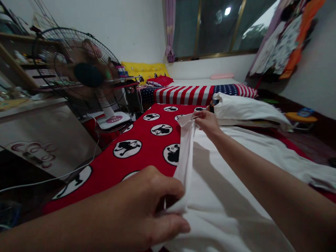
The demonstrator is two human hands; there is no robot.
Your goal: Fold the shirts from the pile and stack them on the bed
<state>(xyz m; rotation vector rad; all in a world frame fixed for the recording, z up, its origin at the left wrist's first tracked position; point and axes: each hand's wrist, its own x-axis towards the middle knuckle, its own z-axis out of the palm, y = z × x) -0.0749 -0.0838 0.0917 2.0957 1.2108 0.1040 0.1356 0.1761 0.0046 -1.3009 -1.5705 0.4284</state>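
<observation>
A white garment (223, 182), perhaps a shirt, lies spread over the red bedspread (141, 129) with its left edge lifted and folded over in a narrow strip. Close to me, my left hand (157, 206) pinches that edge between thumb and fingers. Farther off, my right hand (206, 122) grips the far corner of the same edge, fingertips pressed together. The cloth runs taut between both hands, and the right forearm casts a shadow on it. Just beyond the right hand sits a stack of folded white clothes (244, 108).
To the left a fan (89, 74) with blurred blades stands on a stool, its white cord (65, 176) hanging beside the bed. A striped cover (183, 93) lies at the back, near a yellow cushion (144, 70). An orange stool (300, 118) stands at right, below hanging clothes (283, 45).
</observation>
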